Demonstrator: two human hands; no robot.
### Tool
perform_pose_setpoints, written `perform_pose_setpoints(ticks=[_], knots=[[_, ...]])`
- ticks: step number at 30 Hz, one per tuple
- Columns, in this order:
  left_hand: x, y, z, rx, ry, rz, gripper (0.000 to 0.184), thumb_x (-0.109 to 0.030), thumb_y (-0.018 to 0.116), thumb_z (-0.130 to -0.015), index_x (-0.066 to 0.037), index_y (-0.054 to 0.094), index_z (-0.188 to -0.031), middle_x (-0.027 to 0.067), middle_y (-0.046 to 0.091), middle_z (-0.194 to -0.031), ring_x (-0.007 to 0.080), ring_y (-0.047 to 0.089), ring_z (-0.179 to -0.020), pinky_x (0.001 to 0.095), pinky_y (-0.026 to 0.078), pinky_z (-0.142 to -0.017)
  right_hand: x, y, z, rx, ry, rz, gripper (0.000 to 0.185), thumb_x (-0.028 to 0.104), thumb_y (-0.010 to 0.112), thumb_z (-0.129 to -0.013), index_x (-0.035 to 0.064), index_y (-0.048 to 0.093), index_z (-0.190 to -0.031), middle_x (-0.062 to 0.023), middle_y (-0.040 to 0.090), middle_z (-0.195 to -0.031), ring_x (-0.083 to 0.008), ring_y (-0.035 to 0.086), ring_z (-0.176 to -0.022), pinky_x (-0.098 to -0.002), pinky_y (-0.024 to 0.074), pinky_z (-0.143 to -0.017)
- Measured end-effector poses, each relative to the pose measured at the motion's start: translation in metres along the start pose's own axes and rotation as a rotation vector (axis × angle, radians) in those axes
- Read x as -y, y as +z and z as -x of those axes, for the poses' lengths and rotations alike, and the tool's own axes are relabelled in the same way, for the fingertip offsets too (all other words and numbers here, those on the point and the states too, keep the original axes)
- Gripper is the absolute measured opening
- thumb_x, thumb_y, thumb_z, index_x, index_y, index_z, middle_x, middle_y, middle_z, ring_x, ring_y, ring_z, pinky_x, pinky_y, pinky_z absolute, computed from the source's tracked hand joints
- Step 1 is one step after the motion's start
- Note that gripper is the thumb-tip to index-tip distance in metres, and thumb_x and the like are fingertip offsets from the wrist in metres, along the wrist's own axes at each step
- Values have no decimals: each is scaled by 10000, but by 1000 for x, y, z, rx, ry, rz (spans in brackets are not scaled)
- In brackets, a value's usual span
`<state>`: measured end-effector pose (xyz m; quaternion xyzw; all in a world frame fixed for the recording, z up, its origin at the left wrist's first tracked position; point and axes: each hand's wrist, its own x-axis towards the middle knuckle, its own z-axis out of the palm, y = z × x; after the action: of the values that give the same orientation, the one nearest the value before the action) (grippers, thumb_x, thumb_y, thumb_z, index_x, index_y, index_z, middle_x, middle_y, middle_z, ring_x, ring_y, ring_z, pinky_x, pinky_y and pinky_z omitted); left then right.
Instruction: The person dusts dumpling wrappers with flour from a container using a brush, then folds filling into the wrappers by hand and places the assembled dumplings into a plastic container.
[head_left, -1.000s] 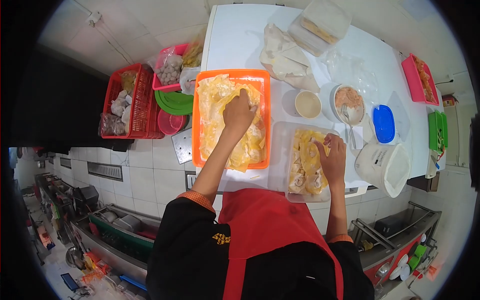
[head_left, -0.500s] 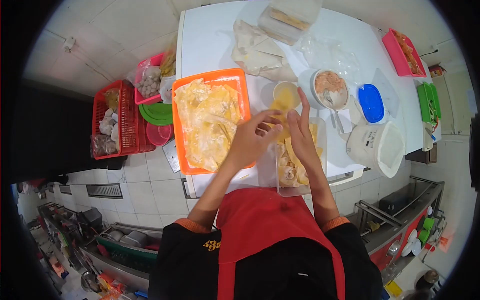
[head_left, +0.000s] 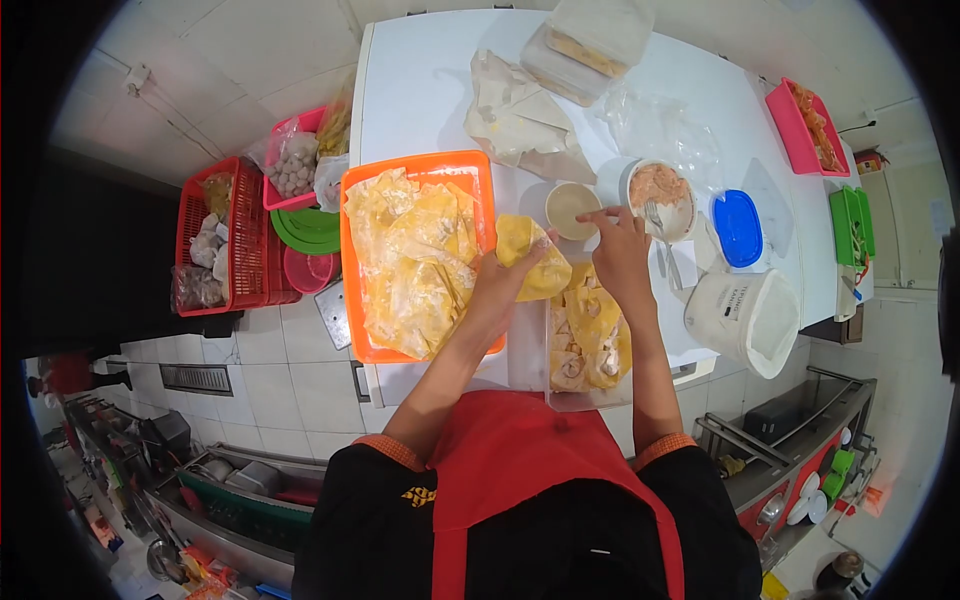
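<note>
A yellow dough sheet (head_left: 528, 258) in the left hand (head_left: 490, 292), the right hand (head_left: 624, 256) at a small bowl (head_left: 570, 212).

The left fingers are closed on the sheet, between the orange tray (head_left: 350, 305) of floured sheets (head_left: 410, 260) and the clear container (head_left: 590, 402) of folded pieces (head_left: 598, 345) on the desk (head_left: 420, 75) — the right fingers grip nothing visible, loosely open, with the index finger pointing out at the bowl's rim; just beside it, a bowl of pinkish filling (head_left: 660, 190) holds a fork (head_left: 662, 230).
</note>
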<state>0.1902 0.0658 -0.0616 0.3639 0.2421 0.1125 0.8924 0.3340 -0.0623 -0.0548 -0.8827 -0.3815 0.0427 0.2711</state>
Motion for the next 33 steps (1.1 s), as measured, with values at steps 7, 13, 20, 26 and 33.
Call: perform_pose_setpoints(ticks=[7,13,20,26,33], knots=[[-18,6,-6,-35,28,-253,338,-174,670,-985,17,645,-1263,94,721,-1149,146,685,-1032,305,561,-869,17,-9,0,-111,-104,-102,585,-151,495,-797,237,767,-1139,-66,545,-1205,-283,472,-1040,-420,351,-984],[-34,14,0,66,-22,-275,359,-210,693,-961,21,656,-1234,87,727,-1103,148,696,-1000,303,561,-855,23,-29,10,-65,-224,-96,658,-171,498,-778,278,767,-1177,-74,539,-1207,-270,492,-1079,-396,410,-966],[-39,24,13,94,-91,-257,371,-238,704,-965,16,644,-1228,97,716,-1115,149,701,-989,298,560,-849,30,-36,11,-46,-296,-6,643,-174,505,-816,255,741,-1233,-98,563,-1209,-311,525,-1159,-383,453,-949],[-13,25,13,-122,40,80,281,-192,688,-984,-16,637,-1197,78,699,-1113,158,696,-1005,314,576,-868,51,-37,32,119,227,-956,486,-18,631,-964,79,563,-1435,-110,745,-1052,-179,687,-972,-321,522,-906],[-1,29,18,-14,-58,479,251,-161,684,-977,-39,617,-1186,65,681,-1133,163,677,-1060,313,571,-872,62,-30,42,-171,207,-1151,473,32,707,-950,-24,540,-1389,-149,764,-1038,-152,700,-1000,-287,533,-911]])
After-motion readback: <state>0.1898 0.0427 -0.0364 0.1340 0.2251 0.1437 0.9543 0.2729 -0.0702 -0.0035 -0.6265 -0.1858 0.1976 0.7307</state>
